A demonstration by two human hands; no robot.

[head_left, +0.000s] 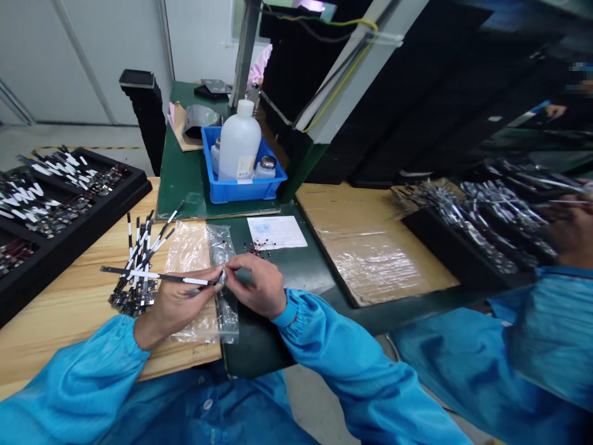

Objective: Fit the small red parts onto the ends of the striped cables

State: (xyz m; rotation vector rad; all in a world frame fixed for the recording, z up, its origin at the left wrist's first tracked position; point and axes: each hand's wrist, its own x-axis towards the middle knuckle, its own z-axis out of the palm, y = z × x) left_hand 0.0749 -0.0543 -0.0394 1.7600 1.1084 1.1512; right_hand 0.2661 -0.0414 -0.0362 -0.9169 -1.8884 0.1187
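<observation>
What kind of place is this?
It looks like an electronics assembly workshop: a blue smock sleeve, a black tray of small circuit boards, and a blue crate holding a white plastic bottle.

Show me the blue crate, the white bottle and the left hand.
Blue crate (244,192): head view, on its front wall.
White bottle (238,145): head view, on its body.
Left hand (178,304): head view, on its back.

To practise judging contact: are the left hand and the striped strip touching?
Touching. The head view shows the left hand pinching the strip between its fingers.
</observation>
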